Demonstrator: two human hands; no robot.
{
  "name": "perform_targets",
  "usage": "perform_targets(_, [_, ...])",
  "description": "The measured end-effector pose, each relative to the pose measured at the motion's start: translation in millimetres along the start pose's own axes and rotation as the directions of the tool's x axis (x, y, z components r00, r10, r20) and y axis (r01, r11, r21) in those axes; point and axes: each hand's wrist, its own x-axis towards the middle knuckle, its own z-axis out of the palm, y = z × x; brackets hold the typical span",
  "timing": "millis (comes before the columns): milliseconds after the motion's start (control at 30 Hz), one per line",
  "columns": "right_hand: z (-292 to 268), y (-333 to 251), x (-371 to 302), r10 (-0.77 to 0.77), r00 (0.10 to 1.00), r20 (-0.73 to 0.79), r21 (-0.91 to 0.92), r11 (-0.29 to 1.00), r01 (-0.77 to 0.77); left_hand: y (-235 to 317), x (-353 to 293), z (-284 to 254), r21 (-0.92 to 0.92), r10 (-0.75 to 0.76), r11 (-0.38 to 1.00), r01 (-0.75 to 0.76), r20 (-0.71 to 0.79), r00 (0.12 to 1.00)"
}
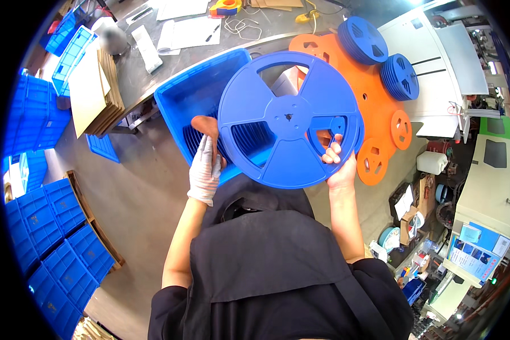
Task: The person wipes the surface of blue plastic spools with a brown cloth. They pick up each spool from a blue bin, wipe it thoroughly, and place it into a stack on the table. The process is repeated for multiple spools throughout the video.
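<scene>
My right hand (343,170), bare, grips the lower right rim of a large blue plastic reel (289,122), its fingers coming through one of the openings. The reel is raised and faces me. Part of a second blue disc edge shows behind it on the right. My left hand (202,178), in a white glove, is closed around a brown, smooth thing with a rounded end (204,124), whose kind I cannot tell. This hand is just left of the reel. Beneath both, a blue plastic bin (173,93) holds a row of dark blue discs (259,136) standing on edge.
An orange round plate (368,116) carries blue reel stacks (364,41) and smaller orange discs (401,129). Behind lies a grey worktable (181,65) with papers, a tape dispenser (226,8) and cardboard sheets (105,93). Blue crates (56,221) stand left, a pale machine (487,175) right.
</scene>
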Motion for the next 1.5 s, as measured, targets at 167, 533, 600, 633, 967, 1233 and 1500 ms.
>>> perform_targets(167, [11, 5, -9, 0.033, 0.999, -0.012, -0.019, 0.999, -0.033, 17, 6, -14, 0.061, -0.099, 0.994, 0.096, 0.041, 0.994])
perform_targets(533, [36, 25, -30, 0.08, 0.99, 0.117, -0.055, 0.996, -0.074, 90, 52, 16, 0.329, 0.085, 0.938, -0.107, 0.082, 0.993])
perform_targets(600, [39, 26, -31, 0.018, 0.996, 0.09, -0.076, 0.997, -0.011, 113, 44, 33, 0.048, 0.22, 0.97, -0.239, 0.249, 0.943])
perform_targets(633, [41, 24, -32, 0.001, 0.998, 0.07, -0.058, 0.998, 0.003, 116, 39, 30, 0.035, 0.236, 0.966, -0.255, 0.272, 0.933])
perform_targets(967, [30, 0, -25, -0.055, 0.992, 0.112, 0.005, 0.999, 0.054, 105, 56, 14, -0.027, 0.309, 0.95, -0.31, 0.196, 0.931])
perform_targets(1233, [44, -17, -16, 0.081, 0.994, -0.08, -0.037, 0.996, -0.084, 94, 47, -20, -0.177, 0.509, 0.854, -0.488, 0.476, 0.717])
perform_targets(1500, [47, -16, 8, 0.185, 0.98, -0.068, -0.04, 0.981, -0.188, 83, 26, -5, -0.088, 0.466, 0.87, -0.485, 0.465, 0.752])
